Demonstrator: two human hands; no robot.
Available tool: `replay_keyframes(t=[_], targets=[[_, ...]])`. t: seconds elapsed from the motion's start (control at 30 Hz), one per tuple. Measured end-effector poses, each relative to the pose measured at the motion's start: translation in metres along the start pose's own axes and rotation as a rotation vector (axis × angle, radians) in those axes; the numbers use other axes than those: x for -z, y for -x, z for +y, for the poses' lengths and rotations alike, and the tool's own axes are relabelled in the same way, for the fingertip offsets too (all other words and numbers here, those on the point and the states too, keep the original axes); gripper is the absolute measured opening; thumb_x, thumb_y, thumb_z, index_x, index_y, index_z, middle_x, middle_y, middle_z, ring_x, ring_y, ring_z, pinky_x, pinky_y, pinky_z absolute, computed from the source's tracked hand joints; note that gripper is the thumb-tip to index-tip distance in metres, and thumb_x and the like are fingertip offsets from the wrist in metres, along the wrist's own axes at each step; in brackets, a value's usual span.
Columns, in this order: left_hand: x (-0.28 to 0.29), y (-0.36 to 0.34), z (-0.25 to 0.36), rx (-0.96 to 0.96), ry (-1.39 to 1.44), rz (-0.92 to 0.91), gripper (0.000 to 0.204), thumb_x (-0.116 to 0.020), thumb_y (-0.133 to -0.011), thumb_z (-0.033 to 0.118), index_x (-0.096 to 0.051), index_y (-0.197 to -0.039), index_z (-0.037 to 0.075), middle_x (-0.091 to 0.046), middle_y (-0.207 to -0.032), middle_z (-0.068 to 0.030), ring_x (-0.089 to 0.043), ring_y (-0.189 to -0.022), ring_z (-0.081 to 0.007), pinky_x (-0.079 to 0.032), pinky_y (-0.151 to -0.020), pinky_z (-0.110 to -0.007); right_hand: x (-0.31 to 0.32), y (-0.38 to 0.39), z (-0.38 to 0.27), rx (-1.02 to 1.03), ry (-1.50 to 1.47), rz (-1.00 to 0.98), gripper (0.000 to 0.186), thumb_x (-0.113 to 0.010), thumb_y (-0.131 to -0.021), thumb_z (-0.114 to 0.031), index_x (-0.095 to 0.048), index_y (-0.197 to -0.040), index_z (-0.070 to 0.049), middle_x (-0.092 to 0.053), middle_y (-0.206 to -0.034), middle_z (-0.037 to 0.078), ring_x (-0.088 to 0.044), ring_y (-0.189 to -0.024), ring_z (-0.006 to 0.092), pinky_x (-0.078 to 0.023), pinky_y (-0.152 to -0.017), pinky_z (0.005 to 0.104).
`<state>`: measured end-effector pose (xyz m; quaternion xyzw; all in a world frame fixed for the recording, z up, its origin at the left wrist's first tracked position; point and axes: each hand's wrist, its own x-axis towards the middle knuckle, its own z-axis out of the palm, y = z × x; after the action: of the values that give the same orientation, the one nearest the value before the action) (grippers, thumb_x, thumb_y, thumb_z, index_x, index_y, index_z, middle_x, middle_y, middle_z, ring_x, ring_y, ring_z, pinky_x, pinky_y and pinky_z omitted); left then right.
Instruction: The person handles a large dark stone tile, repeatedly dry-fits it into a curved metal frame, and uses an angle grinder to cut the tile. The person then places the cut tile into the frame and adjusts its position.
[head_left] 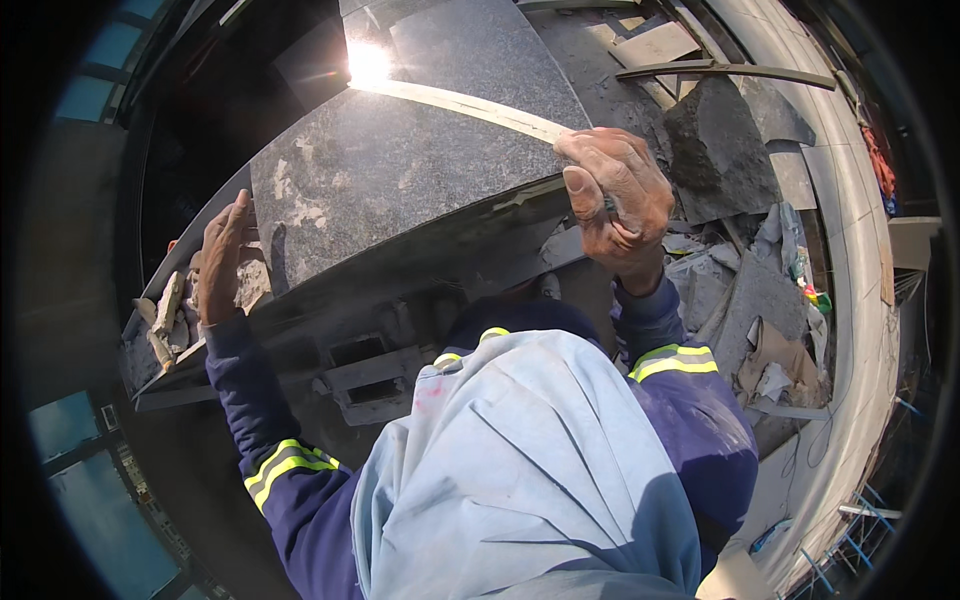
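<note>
A dark grey speckled stone slab (400,180) lies in front of me, with pale dust patches on its left part. Across it runs a long, thin whitish strip (470,104), its far end lost in sun glare. My right hand (622,200), dusty and with curled fingers, closes on the strip's near right end at the slab's edge. At the slab's left edge, my left hand (226,255) has its fingers stretched out beside the stone. Whether its palm presses on the edge is hidden.
Broken rubble (172,318) lies left of my left hand. A big rough stone block (712,150), a long narrow bar (725,70) and debris with torn cardboard (775,360) lie to the right. Below the slab's front edge is a grey frame with openings (375,380).
</note>
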<state>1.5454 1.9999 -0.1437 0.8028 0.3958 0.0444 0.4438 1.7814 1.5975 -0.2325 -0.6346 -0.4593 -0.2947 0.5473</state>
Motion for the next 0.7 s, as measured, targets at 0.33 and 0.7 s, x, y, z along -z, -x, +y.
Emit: replay_keyframes(t=[0.33, 0.7], targets=[[-0.065, -0.021, 0.000, -0.099, 0.270, 0.065, 0.040, -0.065, -0.103, 0.039, -0.070, -0.116, 0.001, -0.071, -0.099, -0.0011, -0.066, -0.083, -0.0063, -0.052, -0.074, -0.022, 0.022, 0.027, 0.081, -0.742, -0.487, -0.416, 0.072, -0.058, -0.104, -0.048, -0.042, -0.154, 0.002, -0.050, -0.147, 0.025, -0.042, -0.143, 0.0343, -0.030, -0.120, 0.0439], [-0.070, -0.029, -0.001, -0.029, 0.361, 0.117, 0.035, -0.068, -0.101, 0.036, -0.071, -0.103, 0.001, -0.070, -0.083, 0.0011, -0.062, -0.064, -0.0033, -0.049, -0.060, -0.019, 0.002, 0.044, 0.089, -0.660, -0.497, -0.433, 0.087, -0.054, -0.101, -0.049, -0.027, -0.160, 0.008, -0.033, -0.161, 0.031, -0.032, -0.151, 0.0402, -0.023, -0.124, 0.0459]])
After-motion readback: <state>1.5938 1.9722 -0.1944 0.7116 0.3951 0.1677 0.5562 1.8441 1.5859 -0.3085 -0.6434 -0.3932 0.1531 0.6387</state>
